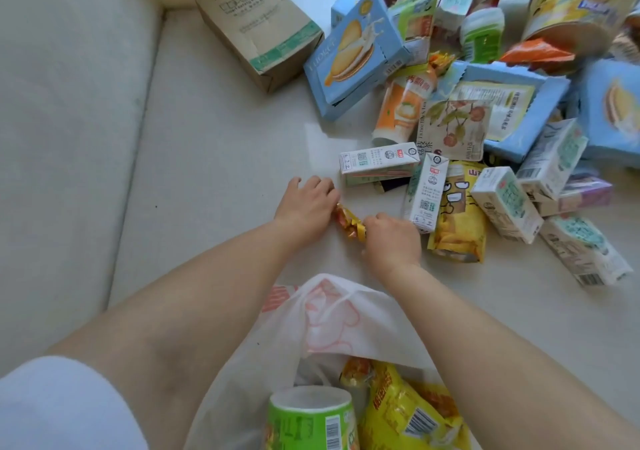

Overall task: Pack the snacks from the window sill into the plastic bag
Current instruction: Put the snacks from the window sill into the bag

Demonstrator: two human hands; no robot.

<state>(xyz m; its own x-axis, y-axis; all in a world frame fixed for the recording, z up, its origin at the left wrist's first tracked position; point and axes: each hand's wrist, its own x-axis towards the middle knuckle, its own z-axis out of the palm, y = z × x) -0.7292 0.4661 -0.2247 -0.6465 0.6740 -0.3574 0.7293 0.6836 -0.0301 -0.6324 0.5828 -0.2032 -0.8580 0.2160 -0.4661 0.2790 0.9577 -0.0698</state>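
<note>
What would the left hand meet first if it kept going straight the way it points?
Probably the milk carton lying flat just beyond the left hand, whose fingers touch the gold candy wrapper; depth is unclear.

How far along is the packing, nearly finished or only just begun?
Only just begun, it seems. Done: a green tub and a yellow packet already sit in the plastic bag. In hand: the left hand and right hand are both at a small gold-wrapped snack. Left: most of the pile on the sill, including milk cartons and blue biscuit boxes.
</note>
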